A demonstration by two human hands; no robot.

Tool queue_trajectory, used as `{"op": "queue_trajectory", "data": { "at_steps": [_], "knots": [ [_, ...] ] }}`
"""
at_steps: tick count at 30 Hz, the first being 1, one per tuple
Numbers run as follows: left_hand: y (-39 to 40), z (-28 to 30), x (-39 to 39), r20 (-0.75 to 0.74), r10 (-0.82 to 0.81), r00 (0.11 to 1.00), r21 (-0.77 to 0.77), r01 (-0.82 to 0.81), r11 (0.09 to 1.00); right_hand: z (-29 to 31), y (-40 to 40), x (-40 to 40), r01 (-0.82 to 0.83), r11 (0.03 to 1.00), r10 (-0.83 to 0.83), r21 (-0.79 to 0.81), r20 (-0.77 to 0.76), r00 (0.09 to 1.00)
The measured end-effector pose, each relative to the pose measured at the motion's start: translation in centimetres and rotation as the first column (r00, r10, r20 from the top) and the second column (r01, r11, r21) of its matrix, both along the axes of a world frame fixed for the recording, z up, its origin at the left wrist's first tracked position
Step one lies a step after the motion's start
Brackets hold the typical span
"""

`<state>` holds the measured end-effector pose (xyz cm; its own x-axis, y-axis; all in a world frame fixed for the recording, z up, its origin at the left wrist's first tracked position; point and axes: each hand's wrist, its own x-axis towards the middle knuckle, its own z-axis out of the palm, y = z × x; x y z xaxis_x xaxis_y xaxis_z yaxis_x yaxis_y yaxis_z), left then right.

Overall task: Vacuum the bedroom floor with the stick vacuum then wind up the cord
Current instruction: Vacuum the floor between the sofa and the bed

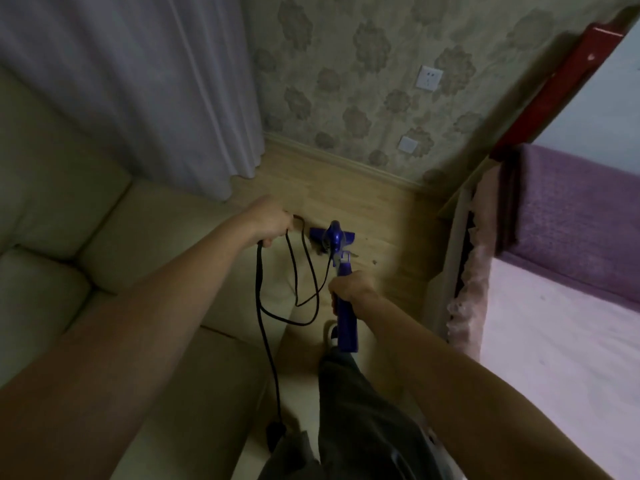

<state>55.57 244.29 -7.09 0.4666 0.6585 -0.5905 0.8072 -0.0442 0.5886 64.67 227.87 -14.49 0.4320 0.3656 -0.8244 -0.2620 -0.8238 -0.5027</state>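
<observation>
Bedroom corner, dim light: wood floor (374,216) runs from frame centre up to a floral-papered wall (346,81).

Left hand (272,221), centre frame, fingers curled round a gathered bundle of the black cord (258,289); loops hang below the fist, and one strand drops to the plug (273,432) near the lower edge. Right hand (349,289), just right of centre, wrapped round the purple handle of the stick vacuum (341,271). Vacuum head sits on the floor just beyond, close to a small dark speck (374,261) of debris.

Outward: pale sofa (69,254) fills the left, curtain (138,81) upper left, bed (571,306) with purple blanket at right, wall socket (429,77) upper centre-right with nothing plugged into it.

Judgement: plug is loose, so suction is likely off; step in hand reads as cord winding, early to midway. Next move calls for steadying the vacuum upright and drawing the hanging slack into even loops without tangling.
</observation>
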Motion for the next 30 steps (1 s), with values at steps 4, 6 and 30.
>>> {"op": "queue_trajectory", "data": {
  "at_steps": [4, 6, 30],
  "knots": [
    [2.7, -1.3, 2.5, -0.015, 0.052, 0.999, -0.012, -0.053, 0.999, -0.8, 5.4, 5.5, -0.057, 0.998, 0.057, -0.012, 0.016, 0.998],
    [3.7, -1.5, 4.3, -0.031, 0.053, 0.998, 0.002, -0.053, 0.999, -1.3, 8.3, 8.5, -0.072, 0.997, 0.072, 0.0, 0.039, 0.997],
    [12.1, -2.6, 16.8, -0.122, 0.098, 0.988, -0.098, -0.11, 0.989, -3.6, 18.5, 24.9, -0.118, 0.993, 0.119, -0.015, 0.103, 0.988]
  ]
}}
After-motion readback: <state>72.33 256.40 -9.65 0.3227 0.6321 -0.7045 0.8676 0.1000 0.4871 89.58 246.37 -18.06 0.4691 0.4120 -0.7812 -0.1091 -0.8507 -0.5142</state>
